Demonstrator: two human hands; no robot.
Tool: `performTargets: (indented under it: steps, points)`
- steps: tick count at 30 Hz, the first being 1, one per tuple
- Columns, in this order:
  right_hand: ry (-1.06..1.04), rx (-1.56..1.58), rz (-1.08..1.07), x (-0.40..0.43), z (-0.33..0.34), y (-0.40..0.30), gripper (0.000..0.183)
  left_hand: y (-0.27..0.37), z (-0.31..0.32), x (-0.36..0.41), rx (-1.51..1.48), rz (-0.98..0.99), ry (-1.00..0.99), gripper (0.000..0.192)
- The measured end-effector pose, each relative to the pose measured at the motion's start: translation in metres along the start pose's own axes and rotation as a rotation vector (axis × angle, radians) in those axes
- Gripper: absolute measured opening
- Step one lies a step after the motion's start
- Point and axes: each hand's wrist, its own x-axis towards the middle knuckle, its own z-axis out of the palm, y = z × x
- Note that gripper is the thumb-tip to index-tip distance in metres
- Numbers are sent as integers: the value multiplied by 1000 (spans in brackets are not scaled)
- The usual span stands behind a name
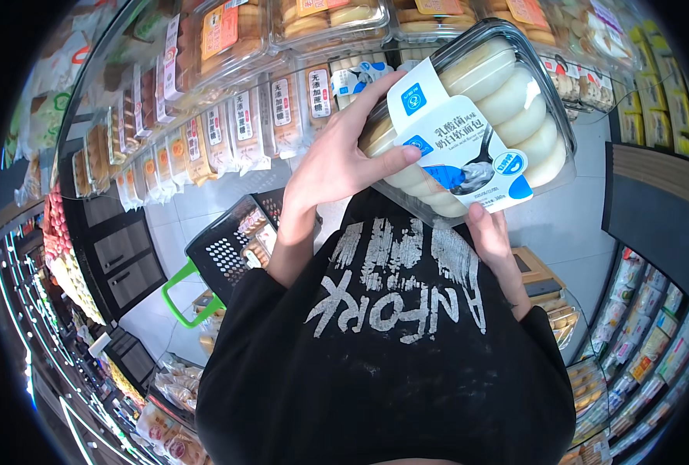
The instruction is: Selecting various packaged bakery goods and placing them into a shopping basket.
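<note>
Between my hands is a clear plastic tray pack of pale soft bread rolls [516, 104], tilted in front of my chest. A white and blue paper band [466, 154] with writing wraps its middle. My left hand [341, 151] grips the pack's left side, its thumb over the band and its fingers around the edge. My right hand [488, 235] supports the near lower edge, with the thumb tip at the band and most fingers hidden behind the pack.
Beyond the pack stands a bakery display with boxed pastries [327, 20] above and wrapped loaves [245, 119] below. A black shopping basket [216, 256] with a green handle [176, 302] holds packs at my left. Shelves of packaged goods [641, 325] stand at right.
</note>
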Motion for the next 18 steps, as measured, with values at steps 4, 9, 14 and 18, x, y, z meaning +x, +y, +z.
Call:
performTargets:
  steps: [4,9,14,18]
  points:
    - [38,7,28,0,4,-7,49,-1,5,-2,32,10,-31,70]
    - [9,-85,24,3,7,-12,47,2,12,6,90,6,20,71]
    - [2,-45,59,11,-10,-6,52,-10,19,13,38,15,54,70]
    - [86,-78,15,16,-11,-1,58,-11,20,19,-20,-3,77,68]
